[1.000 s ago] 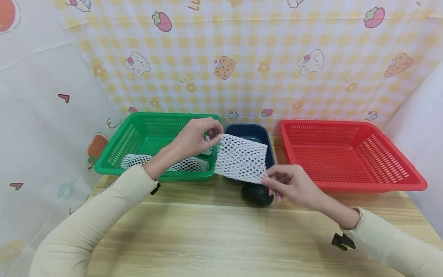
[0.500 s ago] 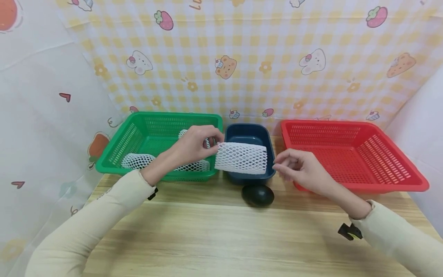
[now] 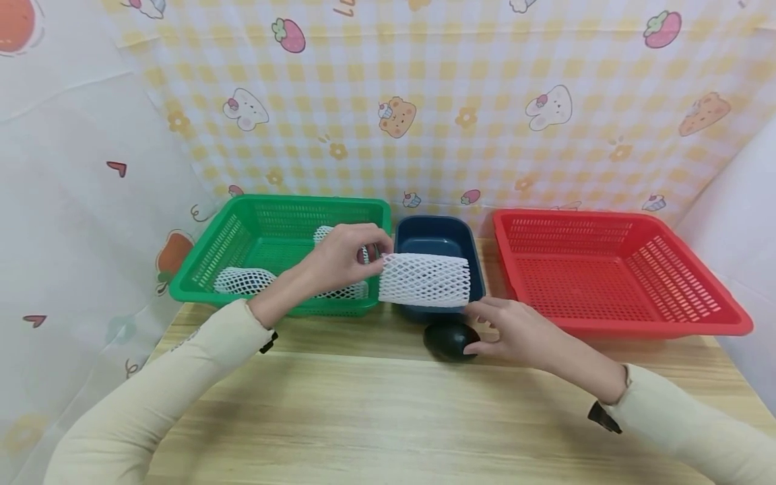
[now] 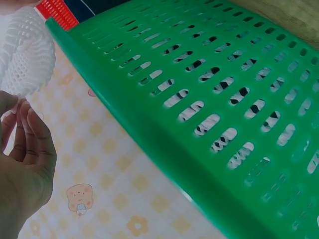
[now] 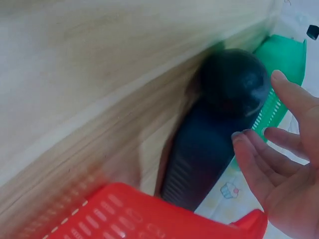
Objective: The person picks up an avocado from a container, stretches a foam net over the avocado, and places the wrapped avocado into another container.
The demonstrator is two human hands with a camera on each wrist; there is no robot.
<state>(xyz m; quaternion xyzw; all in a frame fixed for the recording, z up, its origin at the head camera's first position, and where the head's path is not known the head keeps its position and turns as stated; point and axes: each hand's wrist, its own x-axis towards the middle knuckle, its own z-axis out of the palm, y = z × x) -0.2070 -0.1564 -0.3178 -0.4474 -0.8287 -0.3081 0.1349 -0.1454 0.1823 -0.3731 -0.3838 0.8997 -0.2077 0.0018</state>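
Note:
My left hand (image 3: 347, 252) pinches the left end of a white foam net sleeve (image 3: 424, 280), held flat above the front of a navy basin (image 3: 432, 232). The same sleeve (image 4: 32, 55) hangs from the fingertips in the left wrist view. On the table in front of the basin lies a dark, smooth, oval fruit (image 3: 445, 341), like an avocado. My right hand (image 3: 518, 333) reaches to its right end with thumb and fingers spread. In the right wrist view, the fingers stand apart around the fruit (image 5: 233, 79); contact is unclear.
A green basket (image 3: 285, 200) stands at left, holding several net-wrapped items, one wrapped item (image 3: 242, 280) lying near its front left. To the right is a red basket (image 3: 594, 283). The wooden table (image 3: 388, 417) runs up to a checked curtain (image 3: 436, 108) behind.
My right hand let go of the net sleeve, drew back, then came down to the dark fruit. The sleeve dropped slightly and now hangs from the left hand alone.

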